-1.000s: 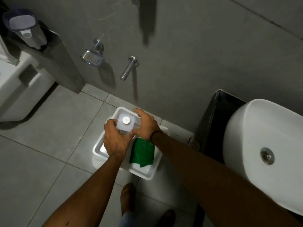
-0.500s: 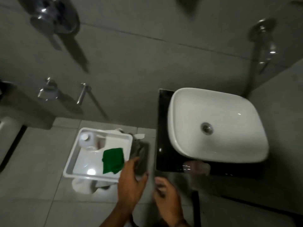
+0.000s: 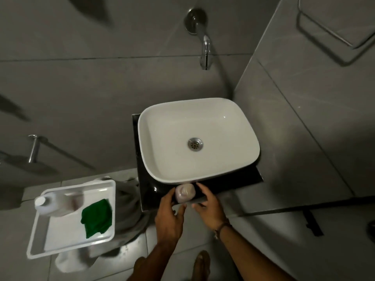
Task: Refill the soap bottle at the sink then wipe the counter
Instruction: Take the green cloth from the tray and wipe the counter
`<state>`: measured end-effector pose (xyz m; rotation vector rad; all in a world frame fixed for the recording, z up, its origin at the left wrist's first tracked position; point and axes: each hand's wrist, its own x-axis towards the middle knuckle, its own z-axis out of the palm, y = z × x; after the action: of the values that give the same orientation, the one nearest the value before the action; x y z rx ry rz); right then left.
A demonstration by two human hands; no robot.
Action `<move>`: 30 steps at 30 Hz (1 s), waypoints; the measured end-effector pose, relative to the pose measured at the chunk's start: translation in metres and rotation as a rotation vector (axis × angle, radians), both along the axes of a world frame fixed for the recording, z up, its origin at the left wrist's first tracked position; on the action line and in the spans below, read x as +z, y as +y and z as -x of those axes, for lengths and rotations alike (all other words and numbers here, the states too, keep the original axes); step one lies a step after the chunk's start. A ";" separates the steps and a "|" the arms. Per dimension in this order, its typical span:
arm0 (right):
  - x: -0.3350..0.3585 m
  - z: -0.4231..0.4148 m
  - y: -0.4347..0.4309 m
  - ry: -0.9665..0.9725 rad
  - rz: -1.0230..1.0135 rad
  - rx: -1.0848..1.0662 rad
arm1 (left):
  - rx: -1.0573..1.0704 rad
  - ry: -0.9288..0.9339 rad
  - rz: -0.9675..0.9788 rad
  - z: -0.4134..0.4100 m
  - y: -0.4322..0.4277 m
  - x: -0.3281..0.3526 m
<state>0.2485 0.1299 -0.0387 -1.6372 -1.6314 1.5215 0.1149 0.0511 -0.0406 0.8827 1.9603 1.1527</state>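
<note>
A small pale soap bottle point(image 3: 185, 192) stands on the black counter point(image 3: 233, 182), just in front of the white basin point(image 3: 198, 138). My left hand point(image 3: 169, 216) is at its left side and my right hand point(image 3: 209, 207) at its right, both with fingers spread and close to the bottle; I cannot tell whether they touch it. A large clear refill bottle point(image 3: 58, 202) with a white cap lies in a white tray point(image 3: 38, 230) on the floor at the left. Beside it in the tray lies a green cloth point(image 3: 97, 218).
A chrome wall spout point(image 3: 205, 51) hangs above the basin. Grey fabric point(image 3: 127, 207) is bunched between tray and counter. A wall rail point(image 3: 33, 149) sticks out at the left. A side wall stands close on the right. My feet point(image 3: 200, 264) are on the tiled floor below.
My hands left the refill bottle in the tray and moved right and up to the small soap bottle on the counter. The view swung from the tray to the basin.
</note>
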 end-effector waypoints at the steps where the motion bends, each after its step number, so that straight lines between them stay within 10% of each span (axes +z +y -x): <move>1: -0.002 0.003 0.001 0.019 -0.006 0.011 | 0.017 -0.015 -0.014 -0.002 0.002 0.000; 30: -0.016 0.103 -0.056 0.067 0.037 -0.191 | 0.105 0.004 0.041 0.123 -0.059 -0.022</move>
<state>0.1457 0.0738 -0.0550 -1.6887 -1.3770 1.5013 -0.0078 -0.0081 -0.0630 0.7691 2.0474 1.1658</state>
